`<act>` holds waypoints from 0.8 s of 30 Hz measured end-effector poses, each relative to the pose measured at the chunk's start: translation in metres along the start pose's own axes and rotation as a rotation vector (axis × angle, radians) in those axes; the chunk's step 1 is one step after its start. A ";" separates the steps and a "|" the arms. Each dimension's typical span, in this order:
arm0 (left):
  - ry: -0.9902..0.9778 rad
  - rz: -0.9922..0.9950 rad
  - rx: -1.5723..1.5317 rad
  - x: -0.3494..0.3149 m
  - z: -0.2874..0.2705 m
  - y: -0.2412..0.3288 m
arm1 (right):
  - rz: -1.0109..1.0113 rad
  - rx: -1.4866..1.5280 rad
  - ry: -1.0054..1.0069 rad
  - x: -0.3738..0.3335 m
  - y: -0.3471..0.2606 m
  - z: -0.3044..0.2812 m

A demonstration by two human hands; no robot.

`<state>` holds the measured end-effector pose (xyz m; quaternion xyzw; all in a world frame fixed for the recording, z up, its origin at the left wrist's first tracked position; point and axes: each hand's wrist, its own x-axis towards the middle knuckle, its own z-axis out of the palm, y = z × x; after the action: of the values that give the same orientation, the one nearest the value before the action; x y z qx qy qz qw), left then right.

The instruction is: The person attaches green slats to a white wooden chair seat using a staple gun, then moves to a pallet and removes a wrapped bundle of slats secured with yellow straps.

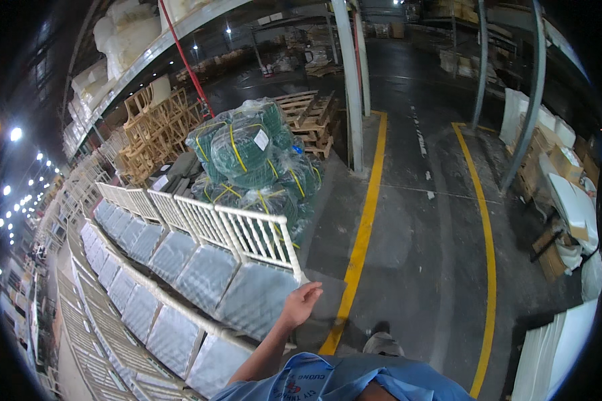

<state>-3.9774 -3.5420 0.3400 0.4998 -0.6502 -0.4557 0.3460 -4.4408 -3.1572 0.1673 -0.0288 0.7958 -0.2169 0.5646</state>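
My left hand (302, 304) reaches forward from the lower edge, beside the front end of a row of white chairs. Its fingers are curled together; what they hold, if anything, I cannot make out. Just beyond the fingertips is the lower end of the nearest chair's spindled back (259, 235). That chair's seat (257, 297) lies to the left of my hand and has a pale, cloudy covering. More chairs with covered seats (197, 269) stand in close rows to the left. My right hand is out of view.
Green bundles (241, 150) in clear wrap with yellow straps are piled behind the chairs, near wooden pallets (304, 113). Yellow lines (364, 250) border the dark floor aisle. A grey rack post (349, 87) rises ahead. Boxes and white panels (568, 207) line the right side.
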 end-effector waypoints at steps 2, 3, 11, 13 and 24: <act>0.054 0.058 0.012 0.071 -0.003 -0.003 | 0.005 -0.002 0.003 0.030 -0.065 0.005; 0.080 0.062 -0.043 0.102 -0.002 -0.009 | 0.005 -0.007 0.018 0.045 -0.102 0.004; 0.375 -0.073 -0.259 0.336 -0.040 -0.008 | -0.532 0.157 0.152 0.211 -0.508 -0.054; 0.590 -0.070 -0.284 0.348 -0.073 -0.040 | -0.644 0.103 0.342 0.221 -0.727 -0.039; 1.286 0.100 0.553 0.594 -0.303 -0.041 | -1.423 -0.597 -0.318 0.132 -1.088 0.392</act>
<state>-3.8439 -4.1938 0.4026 0.7093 -0.4307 0.1289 0.5429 -4.3484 -4.3022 0.3562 -0.7123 0.5205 -0.2965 0.3657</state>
